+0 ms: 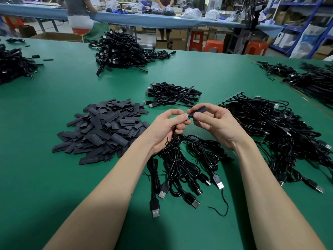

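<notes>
My left hand [166, 129] pinches the end of a black USB cable [177, 126] between thumb and forefinger, with the other fingers curled round the cord. My right hand [214, 123] pinches a short black sleeve [198, 110] right at that cable end. The two hands meet above the green table [54, 177]. Below them lies a bundle of coiled black USB cables [182, 168], plugs pointing toward me. A heap of flat black sleeves [102, 130] lies to the left.
A small pile of cables [171, 94] sits just beyond my hands. A large tangle of cables [279, 134] lies to the right, with more heaps at the far middle [119, 51], far left [14, 65] and far right [315, 82]. People work at a blue table behind.
</notes>
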`<state>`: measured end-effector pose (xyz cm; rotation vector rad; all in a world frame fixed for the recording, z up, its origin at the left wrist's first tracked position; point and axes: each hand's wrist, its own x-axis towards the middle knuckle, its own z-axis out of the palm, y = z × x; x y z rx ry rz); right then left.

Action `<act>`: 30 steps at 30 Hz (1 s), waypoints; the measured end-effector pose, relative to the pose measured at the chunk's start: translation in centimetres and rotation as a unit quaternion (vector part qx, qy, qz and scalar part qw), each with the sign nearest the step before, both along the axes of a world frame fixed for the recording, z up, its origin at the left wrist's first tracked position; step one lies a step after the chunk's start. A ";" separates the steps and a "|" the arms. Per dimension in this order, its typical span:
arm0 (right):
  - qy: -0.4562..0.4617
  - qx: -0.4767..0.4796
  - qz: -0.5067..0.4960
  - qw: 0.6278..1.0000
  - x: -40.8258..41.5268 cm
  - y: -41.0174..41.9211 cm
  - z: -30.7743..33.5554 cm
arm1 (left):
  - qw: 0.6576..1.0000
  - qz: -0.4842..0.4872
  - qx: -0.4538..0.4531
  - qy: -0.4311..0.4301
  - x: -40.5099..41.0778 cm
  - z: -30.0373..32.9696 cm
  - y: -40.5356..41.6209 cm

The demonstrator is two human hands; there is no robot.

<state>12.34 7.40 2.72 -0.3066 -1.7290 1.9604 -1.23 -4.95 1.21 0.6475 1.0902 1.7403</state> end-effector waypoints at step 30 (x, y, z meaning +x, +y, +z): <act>0.005 -0.144 -0.040 0.989 -0.2 0.4 -0.4 | 0.923 0.165 0.033 0.346 0.7 -0.9 0.3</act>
